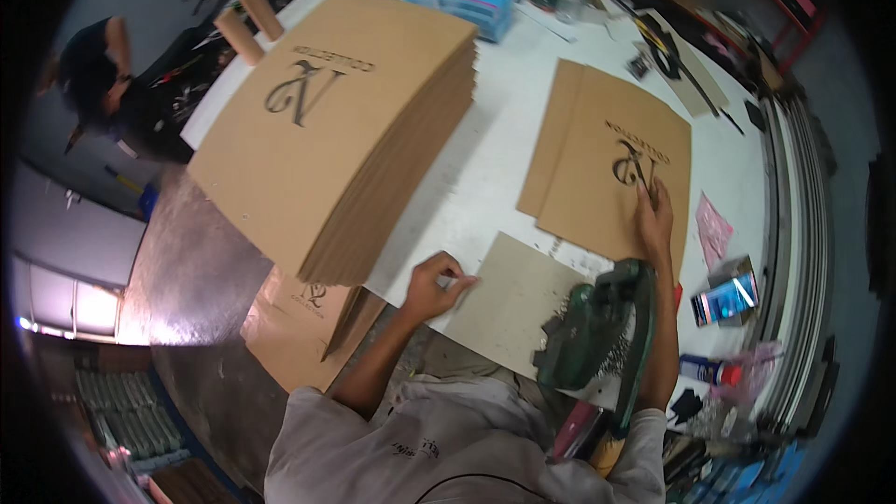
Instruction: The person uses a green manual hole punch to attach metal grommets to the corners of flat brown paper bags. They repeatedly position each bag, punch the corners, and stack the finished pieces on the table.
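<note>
Cardboard here, flat brown sheets with black print (611,98), lying on the white-topped table (490,149) just beyond the bulky green machine (597,341). My right hand (655,217) is on the top one near the print, fingers bent; from my remote seat I can't tell if they're pinching anything. Left hand (431,289) is loosely curled beside the thin grey board (518,289), and I can't tell if that one's holding anything either. I'd guess one sheet is light and fairly stiff, but saggy if lifted by a corner (corners probably crease easily too). Layers might slide on each other, so I'd take opposite edges. The tall brown cardboard stack (327,121) at left looks heavy as one lump.
</note>
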Action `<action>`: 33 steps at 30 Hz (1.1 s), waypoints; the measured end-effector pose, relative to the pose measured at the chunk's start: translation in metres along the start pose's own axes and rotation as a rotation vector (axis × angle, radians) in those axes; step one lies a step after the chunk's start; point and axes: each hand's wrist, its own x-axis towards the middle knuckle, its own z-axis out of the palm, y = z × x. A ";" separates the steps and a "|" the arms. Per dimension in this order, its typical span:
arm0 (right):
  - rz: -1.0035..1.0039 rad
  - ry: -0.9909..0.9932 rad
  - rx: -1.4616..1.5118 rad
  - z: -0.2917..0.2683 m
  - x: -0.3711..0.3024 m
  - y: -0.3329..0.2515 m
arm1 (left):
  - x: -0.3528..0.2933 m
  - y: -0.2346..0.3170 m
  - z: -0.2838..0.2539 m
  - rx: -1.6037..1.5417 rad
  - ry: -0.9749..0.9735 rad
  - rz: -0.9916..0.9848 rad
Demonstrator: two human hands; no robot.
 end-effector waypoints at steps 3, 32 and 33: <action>-0.233 -0.059 -0.216 -0.051 -0.050 -0.028 | -0.010 0.007 -0.001 -0.041 0.023 -0.062; -0.106 -0.378 -0.152 0.009 -0.156 -0.047 | -0.006 -0.001 -0.002 -0.033 0.068 -0.054; -0.123 -0.399 -0.158 0.008 -0.156 -0.046 | -0.018 -0.015 0.014 -0.019 0.083 -0.042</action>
